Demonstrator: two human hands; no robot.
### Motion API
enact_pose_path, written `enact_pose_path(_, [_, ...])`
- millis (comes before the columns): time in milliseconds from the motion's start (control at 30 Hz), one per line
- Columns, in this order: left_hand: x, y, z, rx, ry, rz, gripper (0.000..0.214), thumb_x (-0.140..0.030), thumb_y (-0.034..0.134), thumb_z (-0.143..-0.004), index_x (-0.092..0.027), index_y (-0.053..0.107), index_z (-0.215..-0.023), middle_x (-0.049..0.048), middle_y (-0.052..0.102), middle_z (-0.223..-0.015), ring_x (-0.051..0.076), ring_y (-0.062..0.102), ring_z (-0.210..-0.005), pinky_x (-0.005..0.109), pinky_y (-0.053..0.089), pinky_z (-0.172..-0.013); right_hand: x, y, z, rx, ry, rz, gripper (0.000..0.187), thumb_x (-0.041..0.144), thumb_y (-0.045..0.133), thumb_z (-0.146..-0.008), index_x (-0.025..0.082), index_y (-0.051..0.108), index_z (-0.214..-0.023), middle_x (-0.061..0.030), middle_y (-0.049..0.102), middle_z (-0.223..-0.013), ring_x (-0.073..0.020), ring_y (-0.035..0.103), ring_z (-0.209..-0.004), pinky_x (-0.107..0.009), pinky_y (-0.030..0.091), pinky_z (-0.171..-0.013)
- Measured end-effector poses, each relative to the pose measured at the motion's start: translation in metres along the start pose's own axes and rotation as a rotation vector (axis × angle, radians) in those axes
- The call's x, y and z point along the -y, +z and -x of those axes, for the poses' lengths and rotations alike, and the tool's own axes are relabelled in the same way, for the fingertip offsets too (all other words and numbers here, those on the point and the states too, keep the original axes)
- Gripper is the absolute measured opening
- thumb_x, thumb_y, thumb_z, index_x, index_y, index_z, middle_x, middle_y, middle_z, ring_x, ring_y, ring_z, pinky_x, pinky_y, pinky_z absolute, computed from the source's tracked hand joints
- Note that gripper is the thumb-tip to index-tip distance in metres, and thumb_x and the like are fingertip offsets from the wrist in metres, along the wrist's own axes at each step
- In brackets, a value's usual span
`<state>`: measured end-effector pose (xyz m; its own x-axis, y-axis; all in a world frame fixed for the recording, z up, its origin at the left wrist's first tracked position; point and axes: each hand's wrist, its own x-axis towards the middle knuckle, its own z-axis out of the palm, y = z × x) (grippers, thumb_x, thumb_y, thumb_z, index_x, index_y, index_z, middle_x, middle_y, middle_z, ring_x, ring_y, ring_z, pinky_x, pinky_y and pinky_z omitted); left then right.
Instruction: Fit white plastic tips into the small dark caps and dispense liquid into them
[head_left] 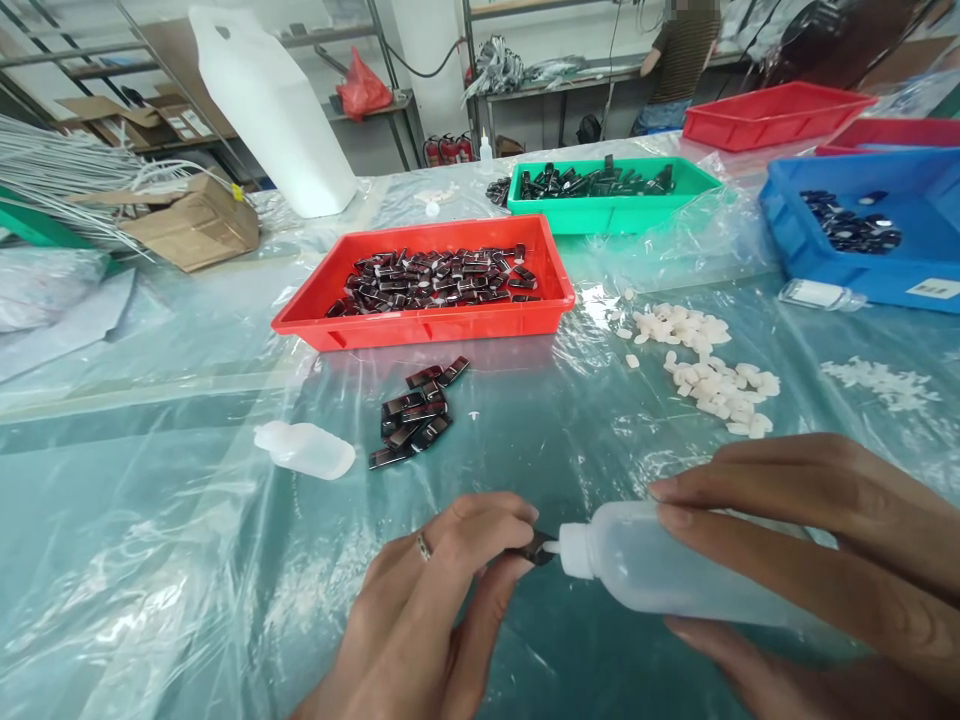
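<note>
Between the thumb and fingers of my left hand [442,590] is a small glossy black plastic part [538,548], mostly covered by the fingertips. My right hand [817,560] grips a translucent squeeze bottle [660,560] lying nearly level, its thin nozzle pointing left. The nozzle tip meets the black part; whether any liquid comes out, I cannot tell. Beyond my left hand lies a loose pile of similar black parts [416,410]. A second small translucent bottle [306,449] rests on its side to the left of that pile.
A red tray [442,328] and a green tray [600,215] hold many black parts. White oval pieces [720,385] are heaped at right, near a blue bin [840,265]. At back left stands a large white jug [274,115] beside a cardboard box [199,225]. A person [679,60] is in the background.
</note>
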<state>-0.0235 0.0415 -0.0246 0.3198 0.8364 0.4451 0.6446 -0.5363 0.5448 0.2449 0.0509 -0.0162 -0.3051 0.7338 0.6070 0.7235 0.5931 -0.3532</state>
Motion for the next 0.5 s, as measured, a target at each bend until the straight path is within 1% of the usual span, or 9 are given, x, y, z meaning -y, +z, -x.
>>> enact_pose_path(100, [-0.001, 0.000, 0.000, 0.001, -0.008, 0.036, 0.028, -0.007, 0.052, -0.102, -0.025, 0.056, -0.122, -0.0002, 0.074, -0.118, 0.010, 0.074, -0.106, 0.018, 0.057, -0.091, -0.007, -0.004, 0.002, 0.067, -0.086, 0.009, 0.035, 0.046, 0.066, -0.099, 0.042, 0.068, -0.134, 0.0076, 0.070, -0.132, -0.0286, 0.068, -0.122, -0.043, 0.065, -0.101])
enact_pose_path(200, [-0.003, 0.000, -0.002, 0.009, -0.025, 0.052, 0.030, -0.004, 0.052, -0.100, -0.025, 0.056, -0.121, 0.0000, 0.073, -0.119, 0.011, 0.074, -0.106, 0.018, 0.058, -0.090, -0.012, -0.008, 0.004, 0.123, -0.164, 0.039, 0.040, 0.044, 0.062, -0.101, 0.037, 0.063, -0.141, 0.0056, 0.065, -0.140, -0.0294, 0.064, -0.128, -0.043, 0.067, -0.098])
enact_pose_path(267, [-0.004, 0.001, -0.002, 0.011, -0.027, 0.047, 0.029, -0.005, 0.051, -0.100, -0.026, 0.056, -0.120, -0.0007, 0.073, -0.118, 0.011, 0.074, -0.105, 0.018, 0.058, -0.089, -0.014, -0.008, 0.005, 0.130, -0.160, 0.038, 0.043, 0.042, 0.066, -0.099, 0.037, 0.062, -0.142, 0.0040, 0.064, -0.141, -0.0297, 0.063, -0.130, -0.044, 0.067, -0.098])
enact_pose_path(367, [-0.004, 0.001, -0.001, 0.011, -0.026, 0.040, 0.029, -0.005, 0.052, -0.100, -0.026, 0.056, -0.120, -0.0016, 0.073, -0.119, 0.009, 0.074, -0.105, 0.016, 0.057, -0.091, -0.017, -0.008, 0.005, 0.125, -0.138, 0.005, 0.046, 0.043, 0.072, -0.094, 0.039, 0.064, -0.139, 0.0032, 0.065, -0.139, -0.0311, 0.064, -0.129, -0.045, 0.068, -0.095])
enact_pose_path(500, [-0.003, 0.002, 0.001, 0.018, -0.047, 0.015, 0.027, -0.008, 0.052, -0.102, -0.028, 0.057, -0.119, -0.0025, 0.074, -0.117, 0.010, 0.075, -0.104, 0.018, 0.058, -0.091, -0.020, -0.008, 0.005, 0.135, -0.150, 0.012, 0.046, 0.049, 0.069, -0.093, 0.041, 0.065, -0.139, 0.0051, 0.066, -0.138, -0.0317, 0.065, -0.126, -0.043, 0.070, -0.088])
